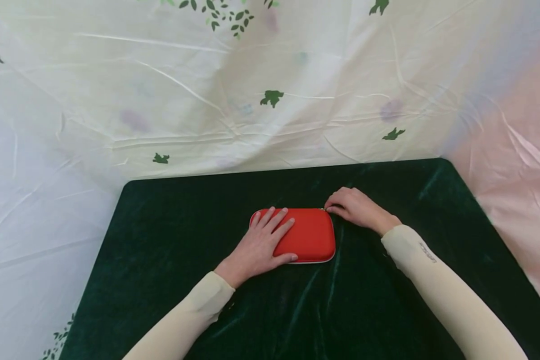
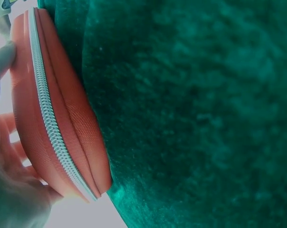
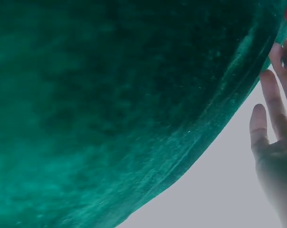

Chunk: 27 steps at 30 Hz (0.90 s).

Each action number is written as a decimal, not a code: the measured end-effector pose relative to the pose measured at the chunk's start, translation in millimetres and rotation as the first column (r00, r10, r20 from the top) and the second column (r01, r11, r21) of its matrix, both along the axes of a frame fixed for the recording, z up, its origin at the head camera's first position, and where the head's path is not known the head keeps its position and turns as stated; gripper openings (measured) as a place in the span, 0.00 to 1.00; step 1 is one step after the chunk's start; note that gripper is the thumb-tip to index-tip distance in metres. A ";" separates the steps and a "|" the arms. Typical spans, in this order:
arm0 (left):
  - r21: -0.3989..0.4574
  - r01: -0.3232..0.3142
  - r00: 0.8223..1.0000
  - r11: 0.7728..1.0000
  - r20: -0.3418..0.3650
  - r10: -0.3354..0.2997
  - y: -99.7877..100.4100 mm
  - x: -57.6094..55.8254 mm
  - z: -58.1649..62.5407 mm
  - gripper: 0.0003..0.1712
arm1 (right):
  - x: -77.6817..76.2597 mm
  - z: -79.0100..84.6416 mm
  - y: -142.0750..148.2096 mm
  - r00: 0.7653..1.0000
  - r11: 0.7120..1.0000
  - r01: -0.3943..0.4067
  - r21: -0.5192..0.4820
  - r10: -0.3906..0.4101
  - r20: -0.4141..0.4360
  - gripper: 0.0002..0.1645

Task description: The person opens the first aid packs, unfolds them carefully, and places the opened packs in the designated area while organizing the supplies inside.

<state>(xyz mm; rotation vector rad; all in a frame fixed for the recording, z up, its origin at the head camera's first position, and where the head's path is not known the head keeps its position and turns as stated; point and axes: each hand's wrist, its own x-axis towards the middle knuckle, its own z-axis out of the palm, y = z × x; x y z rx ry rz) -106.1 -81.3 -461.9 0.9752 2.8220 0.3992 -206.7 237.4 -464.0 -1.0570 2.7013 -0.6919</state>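
A red zippered case (image 1: 309, 235) lies flat on the dark green cloth. My left hand (image 1: 262, 246) rests on its left part with the fingers spread over the lid and the thumb along the near edge. In the left wrist view a silver zipper (image 2: 51, 118) runs along the case's side, its teeth meshed where they show. At the far right corner of the case, my right hand (image 1: 354, 206) pinches a small zipper pull (image 1: 325, 209) between thumb and index finger. The right wrist view catches only a red corner of the case beside the right fingers (image 3: 272, 95).
Dark green velvety cloth (image 1: 180, 225) covers the table, with a few creases near the front. Pale fabric with green leaf prints (image 1: 297, 135) hangs behind and at both sides of the table.
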 end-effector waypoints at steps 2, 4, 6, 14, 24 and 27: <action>-0.004 -0.006 1.000 1.000 0.001 0.006 0.0 -0.6 0.0 0.51 | 3.1 0.4 1.1 1.000 1.000 0.022 0.008 -0.022 -0.011 0.09; -0.006 -0.011 1.000 1.000 0.003 0.011 0.0 -1.0 0.1 0.51 | 5.4 -0.1 3.4 0.999 1.000 0.025 -0.004 -0.025 -0.021 0.09; -0.004 -0.013 1.000 1.000 0.002 0.013 0.2 -1.5 0.0 0.51 | 7.4 -1.5 6.1 0.999 0.999 0.026 -0.019 -0.027 -0.031 0.09; -0.005 -0.019 1.000 1.000 0.005 0.019 2.9 -2.6 0.0 0.51 | 20.6 -5.7 18.1 0.996 0.998 0.032 -0.060 -0.037 -0.076 0.09; -0.018 -0.031 0.999 0.999 0.022 0.031 6.9 -7.0 2.3 0.51 | 37.9 -5.7 24.6 0.992 0.997 0.046 -0.068 -0.054 -0.110 0.10; -0.019 -0.031 0.999 0.999 0.023 0.032 7.2 -8.4 2.3 0.51 | 44.9 -5.5 25.3 0.992 0.996 0.052 -0.071 -0.060 -0.108 0.10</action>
